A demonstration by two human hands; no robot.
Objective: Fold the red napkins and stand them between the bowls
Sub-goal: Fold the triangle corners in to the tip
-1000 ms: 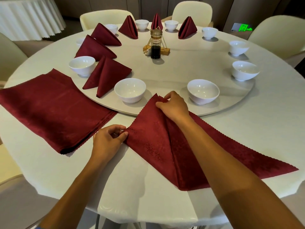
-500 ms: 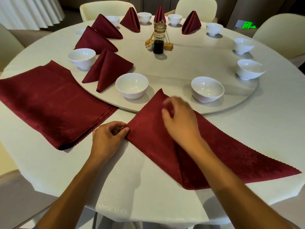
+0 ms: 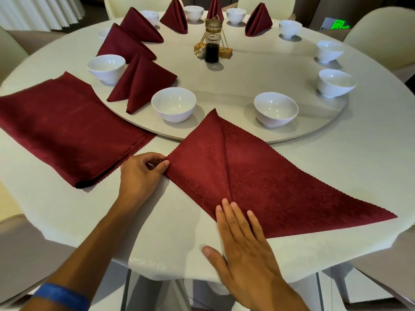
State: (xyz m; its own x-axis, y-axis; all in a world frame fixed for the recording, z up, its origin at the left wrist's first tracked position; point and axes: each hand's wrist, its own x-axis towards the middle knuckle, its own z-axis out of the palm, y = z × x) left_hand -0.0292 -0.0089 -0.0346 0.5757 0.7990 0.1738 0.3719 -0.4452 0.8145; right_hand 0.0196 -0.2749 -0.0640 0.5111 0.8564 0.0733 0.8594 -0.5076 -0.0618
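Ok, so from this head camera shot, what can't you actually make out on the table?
- Head view: the small white bowl at far left is mostly hidden behind a standing folded red napkin.
- How many layers the flat stack of red napkins holds: too fine to count, and its left end is cut off by the frame edge.
- The near tip of the half-folded red napkin lies under the right hand.

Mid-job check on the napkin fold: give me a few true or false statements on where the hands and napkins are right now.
1. The left hand pinches the left corner of the napkin being folded. True.
2. The right hand holds the napkin's top point. False: it lies flat at the napkin's near point, fingers straight.
3. A stack of flat napkins lies left of the hands. True.
4. A folded napkin already stands between the two nearest bowls, left one and right one. False: that gap holds none.
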